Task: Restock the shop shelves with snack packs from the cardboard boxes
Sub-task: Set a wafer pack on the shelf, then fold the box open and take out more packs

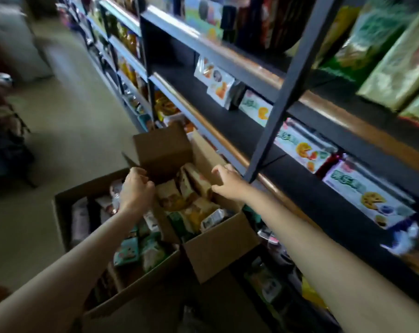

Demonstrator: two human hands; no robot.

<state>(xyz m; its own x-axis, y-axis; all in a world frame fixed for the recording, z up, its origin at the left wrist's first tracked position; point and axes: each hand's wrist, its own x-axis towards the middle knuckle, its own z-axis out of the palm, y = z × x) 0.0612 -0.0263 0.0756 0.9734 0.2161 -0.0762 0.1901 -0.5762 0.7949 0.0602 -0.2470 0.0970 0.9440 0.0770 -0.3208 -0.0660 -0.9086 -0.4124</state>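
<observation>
The left hand [136, 188] is curling around the left edge of the smaller cardboard box [218, 243], probably steadying it; snack packs [179, 198] are crowding inside (at its three o'clock). The right hand [225, 182] is reaching in, fingers loosely spread, holding nothing; the shelves [227, 121] are waiting at two o'clock.

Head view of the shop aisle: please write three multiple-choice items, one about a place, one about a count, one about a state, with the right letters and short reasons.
1. Where is the shelving unit?
A. to the person's right
B. to the person's left
C. behind the boxes only

2. How many open cardboard boxes with packs show?
A. one
B. two
C. four

3. The smaller cardboard box is
A. taped shut
B. empty
C. open with snack packs inside

Answers: 1 A, the shelves fill the right side. 2 B, the larger cardboard box lies beside the smaller one. 3 C, its flaps stand up.
</observation>
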